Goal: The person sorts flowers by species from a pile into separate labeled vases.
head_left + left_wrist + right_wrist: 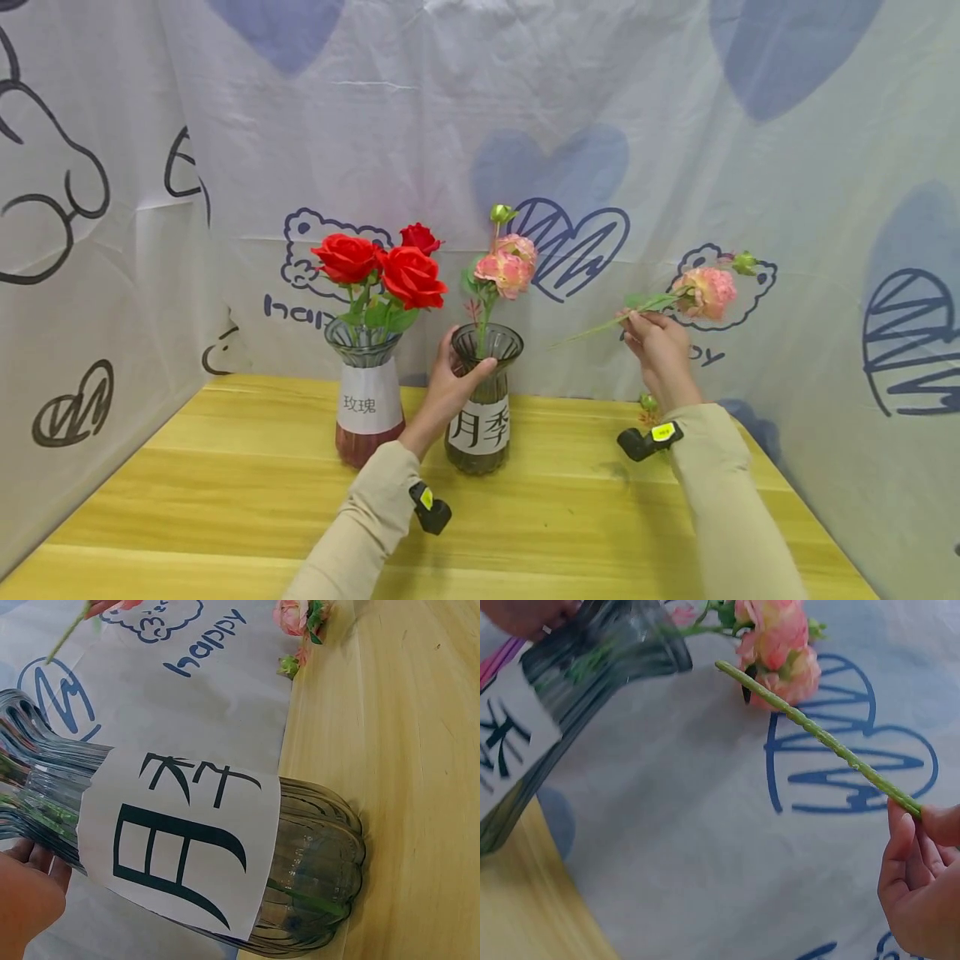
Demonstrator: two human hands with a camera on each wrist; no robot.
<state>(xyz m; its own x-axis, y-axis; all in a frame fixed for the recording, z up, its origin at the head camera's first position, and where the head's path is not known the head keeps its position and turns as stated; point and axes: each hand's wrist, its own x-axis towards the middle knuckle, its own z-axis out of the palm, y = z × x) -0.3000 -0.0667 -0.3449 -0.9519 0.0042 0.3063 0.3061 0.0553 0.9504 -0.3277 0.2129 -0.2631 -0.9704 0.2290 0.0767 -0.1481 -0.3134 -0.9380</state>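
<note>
My left hand (448, 390) grips the neck of a dark glass vase (480, 463), thumb at the near side of the rim. A white paper label with large black characters wraps the vase. Pink artificial flowers (507, 268) with a green bud stand in it. To the right, my right hand (662, 350) pinches the green stem (821, 735) of another pink flower (705, 293) between thumb and fingers. That flower is in the air, its bloom to the right and its bare stem end pointing left toward the vase.
Left of the dark vase stands a labelled vase (367, 392) with red roses (411, 277). Another pink flower (291, 615) lies on the wooden table (225, 500) at the right, mostly behind my right wrist in the head view. Patterned cloth (420, 150) hangs behind and at the sides.
</note>
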